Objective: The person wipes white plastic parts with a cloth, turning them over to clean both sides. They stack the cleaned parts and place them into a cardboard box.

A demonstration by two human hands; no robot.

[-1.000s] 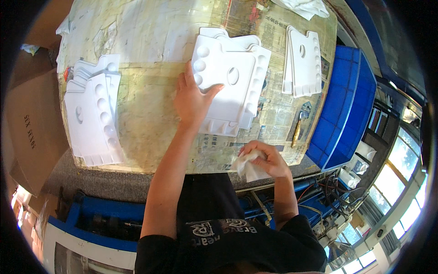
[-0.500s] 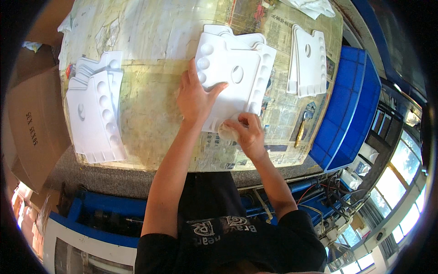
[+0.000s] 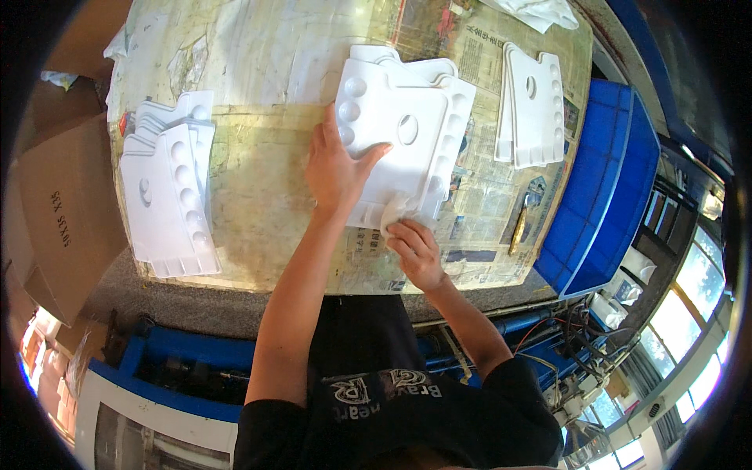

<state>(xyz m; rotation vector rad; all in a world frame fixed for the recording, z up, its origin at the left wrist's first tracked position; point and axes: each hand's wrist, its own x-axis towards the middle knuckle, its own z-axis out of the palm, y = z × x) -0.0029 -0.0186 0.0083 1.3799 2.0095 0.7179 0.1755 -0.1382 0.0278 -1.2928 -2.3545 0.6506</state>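
— Why is the left hand spread flat like that?

— It looks like a hold-down. The palm and open fingers press on the near left part of the top white palette, thumb out toward its oval hole, so the stack under it stays put on the desk; nothing is gripped.

— And the right hand?

— Fingers curled shut around a small white rag, which it presses against the palette's near edge, close to the desk's near edge and just right of the other hand. One hand steadies, one rubs (my reading, at least).

— Where do the other palettes sit?

— A fanned pile of white palettes lies along the left edge, another small stack toward the far right corner, both well apart from the hands. Sorted piles, perhaps.

— Anything else?

— Newspaper covers the desk's right part, likely to protect it, with a slim yellowish tool lying near the right edge.
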